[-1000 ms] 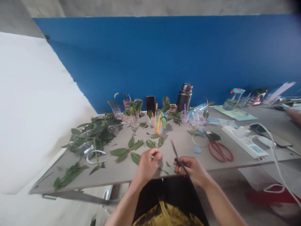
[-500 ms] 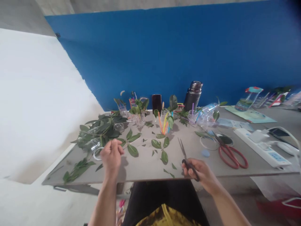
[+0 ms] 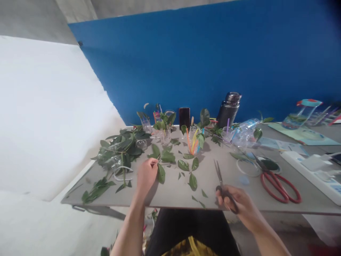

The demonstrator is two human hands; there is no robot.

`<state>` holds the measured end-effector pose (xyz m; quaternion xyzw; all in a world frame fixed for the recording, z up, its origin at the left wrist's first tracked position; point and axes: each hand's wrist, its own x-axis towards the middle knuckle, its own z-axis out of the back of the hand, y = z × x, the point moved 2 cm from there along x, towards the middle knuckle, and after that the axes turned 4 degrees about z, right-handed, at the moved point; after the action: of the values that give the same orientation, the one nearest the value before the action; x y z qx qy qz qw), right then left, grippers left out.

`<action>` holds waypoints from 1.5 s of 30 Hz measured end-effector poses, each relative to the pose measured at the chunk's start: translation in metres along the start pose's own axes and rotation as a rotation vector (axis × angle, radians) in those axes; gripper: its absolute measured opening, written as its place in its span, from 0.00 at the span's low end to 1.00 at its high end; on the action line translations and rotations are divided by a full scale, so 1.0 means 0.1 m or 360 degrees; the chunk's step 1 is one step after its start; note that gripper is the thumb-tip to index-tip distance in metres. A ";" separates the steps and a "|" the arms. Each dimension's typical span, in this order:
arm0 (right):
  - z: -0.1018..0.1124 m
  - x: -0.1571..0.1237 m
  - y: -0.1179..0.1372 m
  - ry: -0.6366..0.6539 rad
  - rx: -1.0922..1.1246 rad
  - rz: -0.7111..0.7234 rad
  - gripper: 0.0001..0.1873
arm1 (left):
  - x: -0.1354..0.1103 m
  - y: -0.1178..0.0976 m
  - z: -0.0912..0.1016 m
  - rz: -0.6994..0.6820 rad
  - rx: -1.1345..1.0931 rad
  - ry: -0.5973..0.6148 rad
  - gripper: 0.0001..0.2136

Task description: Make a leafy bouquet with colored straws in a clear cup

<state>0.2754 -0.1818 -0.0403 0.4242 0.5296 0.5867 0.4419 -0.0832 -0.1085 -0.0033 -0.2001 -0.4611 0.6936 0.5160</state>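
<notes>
My left hand (image 3: 148, 175) is closed, thumb and fingers pinching the stem of a leafy sprig (image 3: 161, 173) with several green leaves. Over the table's front part, my right hand (image 3: 237, 201) grips a pair of dark-handled scissors (image 3: 222, 185), their slim blades pointing away from me and slightly parted. Between the hands lies another sprig (image 3: 193, 180) with trimmed leaves. Small cut leaf pieces (image 3: 204, 193) are scattered near it. Straws in orange and yellow (image 3: 192, 142) stand in a clear cup just behind.
A heap of leafy branches (image 3: 125, 144) covers the left of the table (image 3: 170, 197). Red-handled scissors (image 3: 279, 186) and a white power strip (image 3: 314, 174) lie at right. At the back stand a phone (image 3: 184, 117), a dark thermos (image 3: 229, 110) and a plastic bottle (image 3: 246, 129).
My left hand has moved right and forward and taken hold of the sprig's stem, its leaves now shifting. My right hand still holds the scissors. The view has turned slightly left.
</notes>
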 end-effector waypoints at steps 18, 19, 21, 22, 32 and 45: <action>0.02 -0.01 -0.07 0.0021 0.0020 0.0000 0.34 | -0.14 -0.22 -0.02 0.0638 -0.1532 0.0246 0.18; 0.01 -0.01 -0.06 0.0024 0.0029 -0.0004 0.34 | -0.16 -0.26 -0.04 0.0641 -0.1609 0.0310 0.17; -0.01 0.00 -0.04 0.0003 0.0042 0.0004 0.34 | -0.23 -0.33 -0.10 0.0649 -0.1753 0.0413 0.17; -0.03 0.00 -0.03 -0.0013 0.0046 0.0008 0.33 | -0.27 -0.36 -0.14 0.0662 -0.1813 0.0462 0.17; -0.28 0.05 0.05 -0.0057 0.0063 -0.0145 0.23 | -0.53 -0.62 -0.42 0.0551 -0.1952 0.0545 0.22; -0.68 0.46 0.56 -0.0483 0.0683 0.0063 0.26 | -0.86 -0.82 -0.70 0.0391 -0.1727 0.0828 0.19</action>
<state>0.1946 -0.1564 0.0116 0.6017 0.5611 0.3992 0.4046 0.0468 -0.1518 0.0144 -0.6486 -0.5811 0.3427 0.3524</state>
